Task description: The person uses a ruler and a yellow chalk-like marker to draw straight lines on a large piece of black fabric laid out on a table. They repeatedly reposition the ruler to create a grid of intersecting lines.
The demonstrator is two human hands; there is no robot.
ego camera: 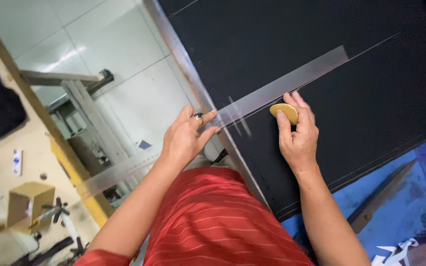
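A long clear plastic ruler (292, 79) lies slanted across a sheet of black fabric (321, 49) on a table. My left hand (186, 138), with a ring on one finger, presses down on the ruler at the fabric's left edge. My right hand (297, 133) pinches a flat yellow oval of tailor's chalk (284, 112) against the ruler's lower edge. A thin pale chalk line (375, 45) runs on past the ruler's far end. The ruler's near end sticks out over the table edge to the lower left.
A metal-edged table rim (193, 79) runs diagonally beside a white tiled floor (109, 44). A wooden bench with a small cardboard box (28, 202) stands at the left. Blue material (400, 212) lies at the lower right. My red striped shirt (218, 221) fills the bottom centre.
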